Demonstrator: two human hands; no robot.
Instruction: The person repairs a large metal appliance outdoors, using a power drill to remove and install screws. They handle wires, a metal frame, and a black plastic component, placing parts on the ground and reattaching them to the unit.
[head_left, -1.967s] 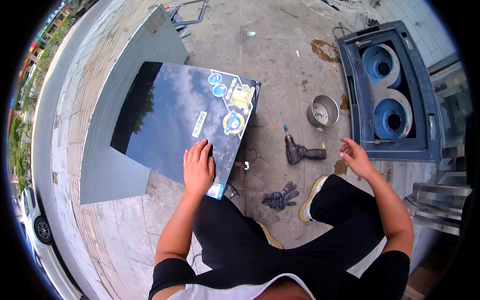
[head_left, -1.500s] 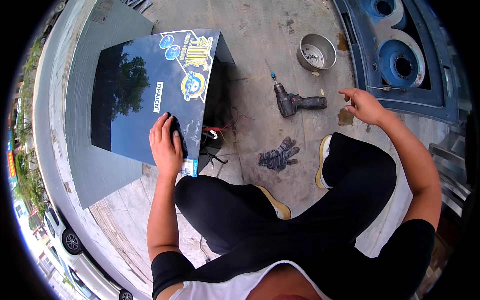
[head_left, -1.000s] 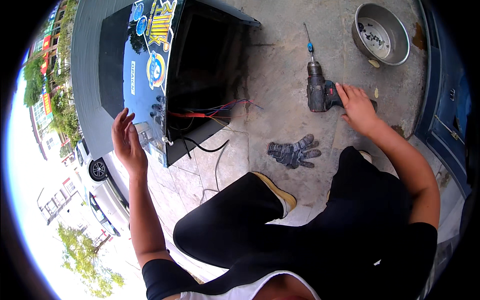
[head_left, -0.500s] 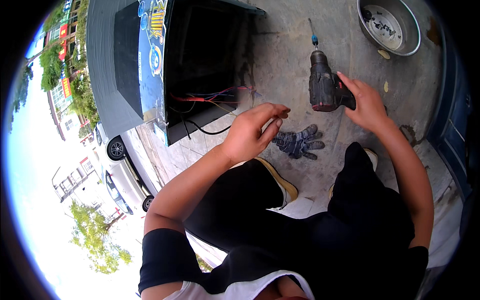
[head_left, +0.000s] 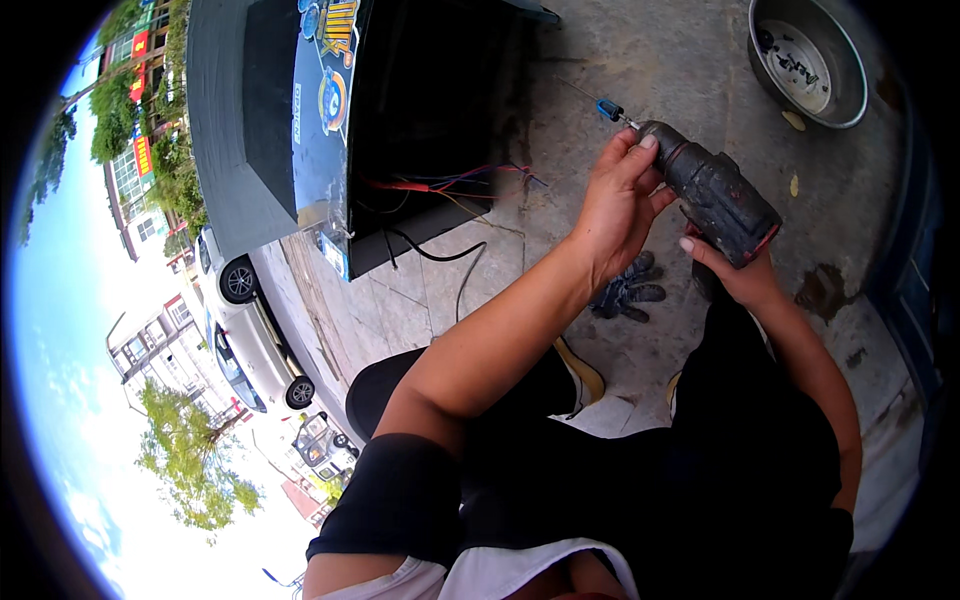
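Observation:
A dark, worn cordless drill (head_left: 722, 198) is held between both hands over the floor, its nose tilted to the upper left. My right hand (head_left: 745, 278) is closed round its handle, which is mostly hidden. The fingers and thumb of my left hand (head_left: 615, 200) grip the chuck at the front. Out of the chuck sticks a long thin driver bit with a blue collar (head_left: 608, 108). Below my left wrist a dark patterned work glove (head_left: 632, 290) lies on the floor, partly covered by the forearm.
To the left stands an open dark metal cabinet (head_left: 322, 110) with stickers along its edge. Red and blue wires (head_left: 430, 187) and a black cable (head_left: 440, 258) come out of it. A metal bowl (head_left: 848, 85) with small dark pieces sits at the upper right. Parked cars (head_left: 262, 330) show outside.
My left hand has moved right and taken hold of the drill's chuck. The drill has come nearer to me and turned, so its bit now slants to the upper left.

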